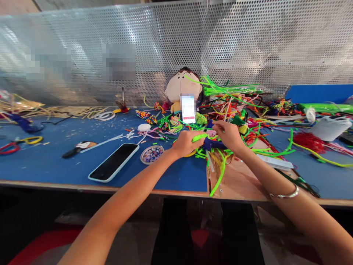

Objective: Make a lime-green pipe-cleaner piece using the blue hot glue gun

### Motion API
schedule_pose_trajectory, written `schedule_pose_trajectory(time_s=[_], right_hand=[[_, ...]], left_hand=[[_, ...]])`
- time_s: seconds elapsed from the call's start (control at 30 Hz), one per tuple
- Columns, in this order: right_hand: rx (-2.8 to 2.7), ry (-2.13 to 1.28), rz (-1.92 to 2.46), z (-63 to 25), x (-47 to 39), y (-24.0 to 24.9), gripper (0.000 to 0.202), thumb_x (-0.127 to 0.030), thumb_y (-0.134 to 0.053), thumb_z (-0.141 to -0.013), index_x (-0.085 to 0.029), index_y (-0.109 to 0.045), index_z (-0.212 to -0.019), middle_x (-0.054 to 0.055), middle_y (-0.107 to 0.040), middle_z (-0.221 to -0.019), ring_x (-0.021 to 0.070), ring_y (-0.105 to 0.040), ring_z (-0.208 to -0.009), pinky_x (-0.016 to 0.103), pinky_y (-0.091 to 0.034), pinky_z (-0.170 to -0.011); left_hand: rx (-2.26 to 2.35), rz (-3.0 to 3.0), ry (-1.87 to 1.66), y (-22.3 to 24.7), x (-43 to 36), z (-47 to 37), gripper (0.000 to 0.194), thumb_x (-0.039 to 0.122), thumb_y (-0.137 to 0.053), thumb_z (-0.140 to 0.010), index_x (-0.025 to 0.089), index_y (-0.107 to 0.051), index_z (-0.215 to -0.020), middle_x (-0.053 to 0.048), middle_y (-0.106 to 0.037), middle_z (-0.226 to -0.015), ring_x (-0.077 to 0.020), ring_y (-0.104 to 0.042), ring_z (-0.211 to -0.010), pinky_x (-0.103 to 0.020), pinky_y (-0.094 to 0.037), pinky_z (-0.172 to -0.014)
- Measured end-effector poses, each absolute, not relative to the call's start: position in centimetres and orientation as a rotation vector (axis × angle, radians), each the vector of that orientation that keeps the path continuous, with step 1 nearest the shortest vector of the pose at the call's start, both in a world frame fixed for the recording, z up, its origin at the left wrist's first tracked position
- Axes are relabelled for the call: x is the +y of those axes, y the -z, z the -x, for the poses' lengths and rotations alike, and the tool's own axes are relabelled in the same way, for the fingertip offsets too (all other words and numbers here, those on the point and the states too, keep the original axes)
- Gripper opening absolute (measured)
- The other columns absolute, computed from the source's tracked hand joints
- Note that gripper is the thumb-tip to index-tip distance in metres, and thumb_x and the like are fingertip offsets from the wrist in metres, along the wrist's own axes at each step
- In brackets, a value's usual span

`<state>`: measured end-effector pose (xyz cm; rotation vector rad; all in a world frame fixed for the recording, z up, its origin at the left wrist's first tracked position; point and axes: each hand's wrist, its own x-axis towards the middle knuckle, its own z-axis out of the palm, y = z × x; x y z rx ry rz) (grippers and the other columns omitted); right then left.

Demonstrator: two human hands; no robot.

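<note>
My left hand (pixel 183 143) is closed around a bright green pipe cleaner piece (pixel 199 137), thick and fuzzy, that juts out between thumb and fingers. To its right, my right hand (pixel 228 136) has thumb and fingertips pinched together; whatever lies between them is too small to make out. Under and between the hands lies a dark blue fuzzy piece (pixel 213 144) amid green scraps. A loose green pipe cleaner (pixel 219 180) curves down toward the table's front edge.
A black-screened phone (pixel 114 162) and a round dish of beads (pixel 152 154) lie left of my hands. Behind them a lit phone (pixel 188 109) leans on a plush doll (pixel 182 86). Scissors (pixel 20 144) are far left; a white glove (pixel 329 127) lies right. Pipe cleaner bundles (pixel 234 90) pile behind.
</note>
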<state>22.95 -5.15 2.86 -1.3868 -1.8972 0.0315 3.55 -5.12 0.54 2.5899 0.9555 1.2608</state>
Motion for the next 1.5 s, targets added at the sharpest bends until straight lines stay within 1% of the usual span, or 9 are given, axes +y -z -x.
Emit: schedule_pose_trajectory(time_s=[0.23,0.43,0.67,0.77,0.87,1.0,1.23,1.33,1.5], right_hand=[[-1.925,-0.077,1.428,-22.93,-5.09,-2.81,0.044,-0.017,-0.053,-0.082,-0.009,-0.057,-0.125,0.012,-0.072,-0.102,0.0241,-0.068,-0.088,0.031,-0.046,-0.078],[-1.986,0.109,1.489,-23.17,-4.91,-2.66,0.025,-0.02,-0.044,-0.086,-0.015,-0.068,-0.082,0.009,-0.071,-0.077,0.0218,-0.063,-0.072,0.027,-0.037,-0.064],[-1.972,0.224,1.498,-23.18,-5.09,-2.66,0.033,-0.029,-0.04,-0.088,-0.018,-0.058,-0.064,0.005,-0.058,-0.056,0.0145,-0.044,-0.049,0.028,-0.024,-0.054],[-1.993,0.185,1.462,-23.36,-4.93,-2.77,0.03,-0.029,-0.045,-0.085,-0.018,-0.061,-0.062,0.004,-0.06,-0.056,0.0139,-0.046,-0.05,0.027,-0.027,-0.055],[-2.006,0.107,1.433,-23.61,-4.61,-2.71,0.022,-0.018,-0.047,-0.078,-0.018,-0.066,-0.068,0.004,-0.066,-0.062,0.0152,-0.054,-0.057,0.026,-0.034,-0.059],[-2.002,0.003,1.434,-23.75,-4.36,-2.49,0.027,-0.008,-0.042,-0.075,-0.017,-0.067,-0.076,0.005,-0.07,-0.071,0.0172,-0.062,-0.067,0.025,-0.04,-0.065],[-2.001,0.086,1.488,-23.47,-4.72,-2.56,0.023,-0.018,-0.038,-0.087,-0.018,-0.06,-0.078,0.004,-0.062,-0.06,0.0176,-0.056,-0.056,0.026,-0.032,-0.057],[-1.987,0.149,1.51,-23.46,-4.71,-2.66,0.023,-0.027,-0.046,-0.086,-0.019,-0.058,-0.068,0.005,-0.062,-0.059,0.0181,-0.054,-0.055,0.027,-0.029,-0.054],[-1.942,-0.041,1.436,-23.68,-4.47,-2.55,0.014,-0.013,-0.051,-0.075,-0.019,-0.061,-0.067,0.002,-0.066,-0.061,0.0165,-0.059,-0.058,0.025,-0.038,-0.059]], left_hand=[[0.925,-2.599,-1.278,-0.48,-5.02,-3.53,0.031,0.035,-0.053,-0.084,0.015,-0.073,-0.097,-0.007,-0.075,-0.095,-0.0192,-0.072,-0.083,-0.027,-0.055,-0.074],[0.944,-2.602,-1.256,-0.46,-5.02,-3.53,0.03,0.033,-0.054,-0.084,0.015,-0.073,-0.099,-0.007,-0.075,-0.096,-0.0186,-0.072,-0.085,-0.027,-0.055,-0.076],[0.938,-2.613,-1.264,-0.34,-4.87,-3.52,0.031,0.035,-0.053,-0.085,0.016,-0.072,-0.099,-0.006,-0.075,-0.095,-0.0183,-0.072,-0.084,-0.027,-0.055,-0.076],[0.935,-2.613,-1.261,-0.34,-4.86,-3.51,0.032,0.035,-0.052,-0.085,0.016,-0.072,-0.099,-0.006,-0.075,-0.096,-0.0187,-0.072,-0.084,-0.028,-0.055,-0.075],[0.948,-2.606,-1.251,-0.38,-4.91,-3.5,0.031,0.034,-0.053,-0.084,0.017,-0.072,-0.099,-0.005,-0.075,-0.096,-0.0185,-0.072,-0.083,-0.028,-0.055,-0.075],[0.954,-2.59,-1.245,-0.48,-4.99,-3.51,0.029,0.033,-0.054,-0.083,0.017,-0.073,-0.098,-0.005,-0.075,-0.096,-0.0187,-0.072,-0.084,-0.027,-0.055,-0.075],[0.957,-2.58,-1.243,-0.56,-5.09,-3.48,0.03,0.034,-0.054,-0.083,0.016,-0.073,-0.099,-0.006,-0.075,-0.096,-0.0199,-0.072,-0.084,-0.029,-0.056,-0.076],[0.971,-2.583,-1.244,-0.55,-5.09,-3.48,0.03,0.034,-0.054,-0.083,0.017,-0.073,-0.099,-0.005,-0.075,-0.097,-0.019,-0.072,-0.085,-0.027,-0.055,-0.076],[0.961,-2.593,-1.255,-0.52,-4.99,-3.49,0.03,0.034,-0.054,-0.083,0.016,-0.073,-0.099,-0.006,-0.075,-0.096,-0.0193,-0.072,-0.084,-0.028,-0.056,-0.075]])
